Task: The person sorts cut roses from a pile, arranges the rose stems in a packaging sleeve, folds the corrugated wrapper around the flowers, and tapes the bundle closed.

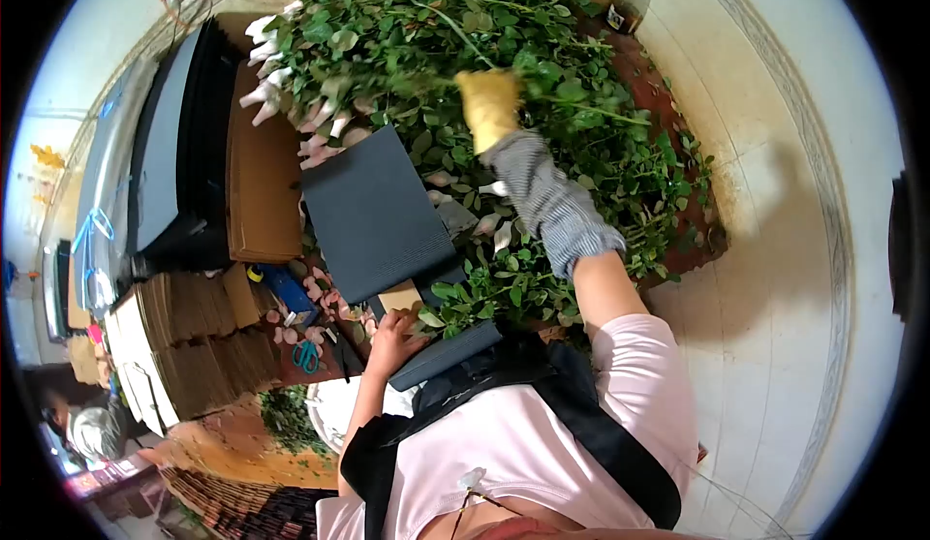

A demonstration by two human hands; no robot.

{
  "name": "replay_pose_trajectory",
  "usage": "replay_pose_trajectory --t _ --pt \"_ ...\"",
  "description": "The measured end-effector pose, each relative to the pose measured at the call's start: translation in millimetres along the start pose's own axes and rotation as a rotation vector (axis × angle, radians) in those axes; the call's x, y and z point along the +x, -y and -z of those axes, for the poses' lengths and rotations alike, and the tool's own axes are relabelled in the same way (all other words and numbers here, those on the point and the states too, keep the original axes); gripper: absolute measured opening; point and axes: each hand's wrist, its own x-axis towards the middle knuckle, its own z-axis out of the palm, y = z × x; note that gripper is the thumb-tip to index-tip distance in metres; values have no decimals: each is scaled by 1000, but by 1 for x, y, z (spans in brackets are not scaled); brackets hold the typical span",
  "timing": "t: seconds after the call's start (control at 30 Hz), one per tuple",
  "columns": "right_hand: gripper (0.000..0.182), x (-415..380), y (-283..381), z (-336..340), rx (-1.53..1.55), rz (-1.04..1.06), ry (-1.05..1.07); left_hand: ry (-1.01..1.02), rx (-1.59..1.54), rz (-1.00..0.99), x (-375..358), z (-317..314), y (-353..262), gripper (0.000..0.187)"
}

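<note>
My right hand, in a yellow glove with a grey knitted sleeve, is over the heap of leafy rose stems. It looks closed on a rose stem that sticks out to the right; motion blurs the fingers and nearby leaves. My bare left hand lies with fingers stretched out at a small brown card piece, by the lower end of a dark grey corrugated sheet. Pale wrapped rose heads line the heap's left side. A second dark grey piece lies close to my body.
Stacked brown cardboard and dark sheets stand on the left. Blue scissors, a blue box and loose petals lie beside them. A glass bottle stands at the back right. Another person is far left.
</note>
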Motion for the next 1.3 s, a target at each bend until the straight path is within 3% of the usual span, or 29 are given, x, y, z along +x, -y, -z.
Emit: replay_pose_trajectory --t 0.03,0.07,0.13,0.2,0.3,0.37,0.4,0.43,0.5,0.57,0.63,0.7,0.77,0.87,0.9,1.03,1.07,1.17,1.23,1.3 --pt "12 -2 -25 9 64 73 -295 -6 -20 9 0 -1 -2 52" --pt "10 -4 -43 22 1 -27 -400 -6 -32 24 0 0 -5 51" --pt "10 -11 -95 51 82 -51 -448 -54 -21 -5 -2 -3 -2 49" --pt "20 -27 -125 83 238 148 -395 -63 -69 2 -2 -2 -3 49" --pt "21 -61 -122 131 346 227 -498 -51 -80 27 -2 0 -6 48" --pt "22 -82 -118 147 524 57 -384 -74 -50 -4 -3 -4 0 48" --pt "22 -87 -138 128 251 95 -357 -78 -72 14 -3 -5 0 48" --pt "20 -92 -151 111 329 -110 -325 -78 -91 29 -4 -6 1 47" --pt "22 -98 -246 43 483 -420 -628 -82 -121 50 -2 -3 -3 46" --pt "29 -109 -214 123 118 -835 -555 -68 -73 44 -4 -3 -4 46" --pt "18 -129 -207 178 119 -367 -556 -68 -74 44 -3 -2 -1 46" --pt "25 -148 -201 193 477 -319 -318 -78 -62 13 -4 -6 2 48" --pt "29 -171 -148 227 673 62 -18 -58 -96 70 -2 5 -8 55" --pt "38 -210 -121 182 721 153 392 -58 -108 108 -3 7 -10 60" --pt "41 -224 -115 159 664 164 500 -167 -118 63 -6 -13 10 56" --pt "34 -310 -135 22 540 132 584 -26 -168 155 -6 7 -9 56" --pt "34 -318 -124 28 397 207 485 -7 -31 105 -5 8 -8 53" --pt "32 -322 -99 40 466 238 55 61 149 61 -2 13 -12 44" --pt "24 -319 -90 47 270 227 -23 -7 362 -82 3 14 -14 37" --pt "22 -357 -109 -14 318 176 74 -72 460 -142 8 20 -21 32"
